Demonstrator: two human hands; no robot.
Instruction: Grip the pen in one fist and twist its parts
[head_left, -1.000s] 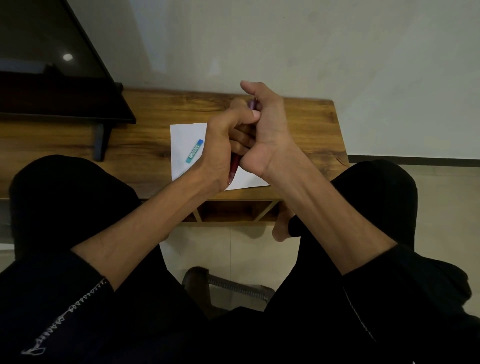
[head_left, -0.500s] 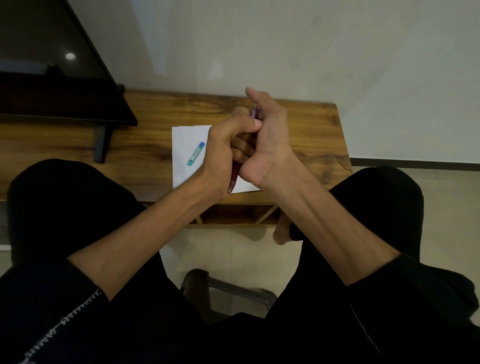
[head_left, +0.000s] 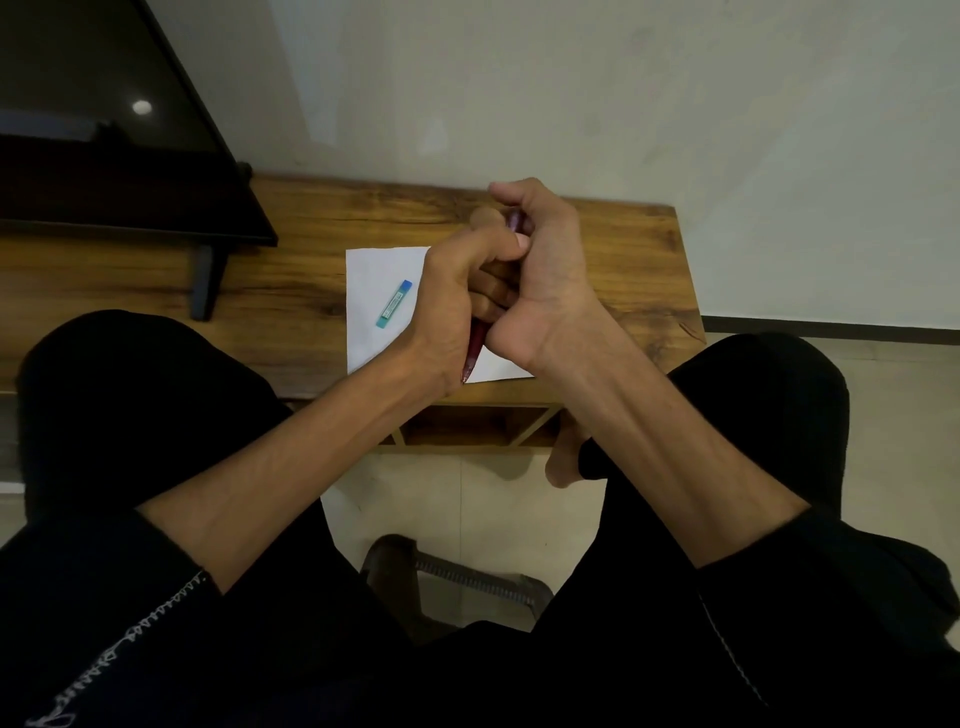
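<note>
Both the left hand (head_left: 457, 301) and right hand (head_left: 545, 275) clench a red pen (head_left: 475, 348), likely light, stiff and slick, best gripped mid-barrel.

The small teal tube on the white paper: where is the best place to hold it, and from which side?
Pinch the teal tube across its middle, on its two long sides, coming from above. It lies flat and slanted on the white paper, clear of the left hand, so turning the fingers to match its slant would likely help.

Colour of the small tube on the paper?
Teal tube with a blue cap, head view.
</note>
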